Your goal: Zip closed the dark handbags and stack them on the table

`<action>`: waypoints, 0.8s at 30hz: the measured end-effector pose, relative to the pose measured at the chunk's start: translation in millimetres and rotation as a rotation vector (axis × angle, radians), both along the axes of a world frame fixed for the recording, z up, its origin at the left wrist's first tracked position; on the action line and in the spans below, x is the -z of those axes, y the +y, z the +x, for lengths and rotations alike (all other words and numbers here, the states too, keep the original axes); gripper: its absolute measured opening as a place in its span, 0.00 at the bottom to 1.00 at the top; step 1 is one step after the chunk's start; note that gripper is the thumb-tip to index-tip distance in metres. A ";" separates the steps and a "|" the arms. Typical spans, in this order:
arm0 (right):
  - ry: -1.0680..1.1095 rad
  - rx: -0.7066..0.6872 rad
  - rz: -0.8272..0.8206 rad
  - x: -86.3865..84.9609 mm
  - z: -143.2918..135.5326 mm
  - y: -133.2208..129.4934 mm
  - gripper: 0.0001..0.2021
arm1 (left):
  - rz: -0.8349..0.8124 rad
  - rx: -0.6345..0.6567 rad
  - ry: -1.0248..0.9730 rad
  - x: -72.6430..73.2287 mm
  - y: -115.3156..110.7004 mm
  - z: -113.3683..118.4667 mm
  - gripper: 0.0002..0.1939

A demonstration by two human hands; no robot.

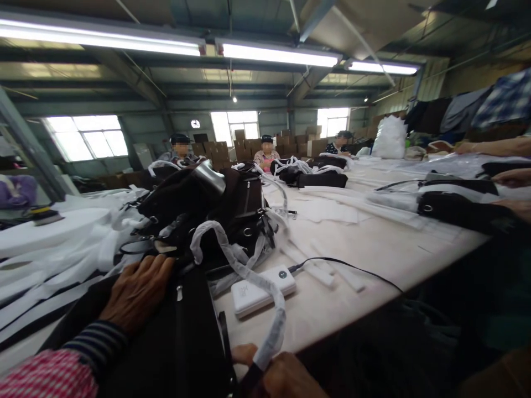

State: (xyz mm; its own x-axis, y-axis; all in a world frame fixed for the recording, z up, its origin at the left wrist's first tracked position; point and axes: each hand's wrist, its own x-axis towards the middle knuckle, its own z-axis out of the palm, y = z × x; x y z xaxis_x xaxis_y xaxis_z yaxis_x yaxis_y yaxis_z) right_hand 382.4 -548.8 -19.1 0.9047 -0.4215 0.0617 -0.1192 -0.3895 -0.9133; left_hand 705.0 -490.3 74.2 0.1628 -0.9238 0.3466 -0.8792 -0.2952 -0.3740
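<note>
A black bag (161, 337) with a small silver zip pull lies in front of me at the table's near edge. My left hand (139, 290) is on its upper part, fingers bent and closed at the bag's top edge; the fingertips are partly hidden. At the bottom of the view, my right hand (286, 378) is closed round the lower end of a bag handle (276, 315) wrapped in white film. The handle arches up and over towards the other bags. Behind its curve sits a white power bank (249, 293) with a black cable.
Black bags (236, 199) with metal rings are heaped just beyond. White foam strips (74, 232) cover the left side. Another person's hands (514, 177) are by a black bag (456, 199) at right. Several co-workers (266, 155) sit across the table (398, 249).
</note>
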 end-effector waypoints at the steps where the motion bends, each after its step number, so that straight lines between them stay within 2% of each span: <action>1: -0.019 -0.057 0.041 -10.9 -11.7 -5.1 0.19 | 0.010 -0.008 -0.016 2.7 -0.8 -3.8 0.19; 2: -0.024 -0.101 0.105 -22.5 -23.5 -11.8 0.20 | 0.021 -0.007 -0.015 2.4 -0.2 -5.7 0.20; 3: -0.024 -0.083 0.178 -34.2 -34.1 -20.5 0.21 | 0.025 0.000 0.002 0.1 1.6 -5.6 0.20; 5: -0.055 0.051 0.260 -54.8 -46.4 -44.7 0.22 | -0.003 0.014 0.059 -5.9 7.2 -0.5 0.20; 6: -0.107 0.152 0.239 -62.8 -46.4 -60.0 0.22 | -0.029 0.018 0.081 -7.9 10.0 3.4 0.20; 8: -0.195 0.278 0.124 -72.8 -33.8 -94.3 0.19 | -0.085 0.007 0.110 -8.1 13.8 11.7 0.18; 10: -0.152 0.272 0.051 -75.9 -9.6 -128.0 0.18 | -0.118 -0.022 0.153 -4.6 15.0 19.0 0.17; 13: 0.022 0.261 0.087 -72.9 29.4 -163.3 0.25 | -0.213 -0.071 0.265 1.5 15.9 28.4 0.16; 16: 0.032 0.301 0.184 -68.9 55.5 -174.3 0.32 | -0.345 -0.074 0.393 4.4 20.1 38.2 0.17; 19: -0.069 0.308 0.300 -73.9 74.8 -173.4 0.30 | -0.419 -0.052 0.485 3.4 25.4 44.6 0.17; 21: -0.116 0.332 0.336 -86.1 92.5 -173.2 0.26 | -0.426 -0.018 0.514 0.8 28.3 44.7 0.16; 24: -0.211 0.388 0.336 -117.0 132.0 -178.7 0.20 | -0.411 0.013 0.563 -6.2 31.2 40.0 0.16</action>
State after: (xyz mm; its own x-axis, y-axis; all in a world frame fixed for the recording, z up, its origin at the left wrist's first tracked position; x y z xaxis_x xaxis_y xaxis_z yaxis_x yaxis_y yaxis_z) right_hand 514.4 -727.5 97.9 0.6614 -0.7495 0.0297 0.0033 -0.0367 -0.9993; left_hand 745.0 -459.1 80.4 0.4104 -0.7385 0.5349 -0.9108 -0.3035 0.2798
